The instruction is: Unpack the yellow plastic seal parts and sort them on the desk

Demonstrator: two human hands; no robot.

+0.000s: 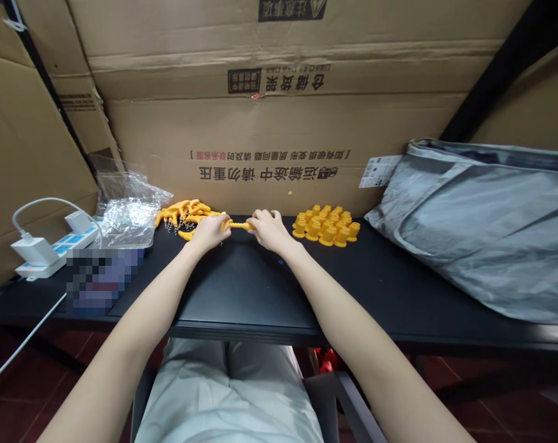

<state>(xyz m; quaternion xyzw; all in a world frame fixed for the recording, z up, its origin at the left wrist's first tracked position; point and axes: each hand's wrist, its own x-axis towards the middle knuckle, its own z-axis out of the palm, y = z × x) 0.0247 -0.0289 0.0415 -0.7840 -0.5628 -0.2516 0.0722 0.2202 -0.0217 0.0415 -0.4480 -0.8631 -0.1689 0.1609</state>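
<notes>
Pale trousers [205, 381] nearest, at the table [251, 292] edge. Left hand [209, 232] and right hand [271, 230] grasp opposite ends of a yellow piece [240, 226] above the table — likely for steadiness — between heaped yellow handles [187, 210], left, and yellow cups [326, 232] standing packed together, right, probably for easy reach.

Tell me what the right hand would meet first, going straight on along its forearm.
Apart from the yellow piece in its grip, the right hand would probably meet the cardboard behind the table, though depth is hard to judge.
</notes>
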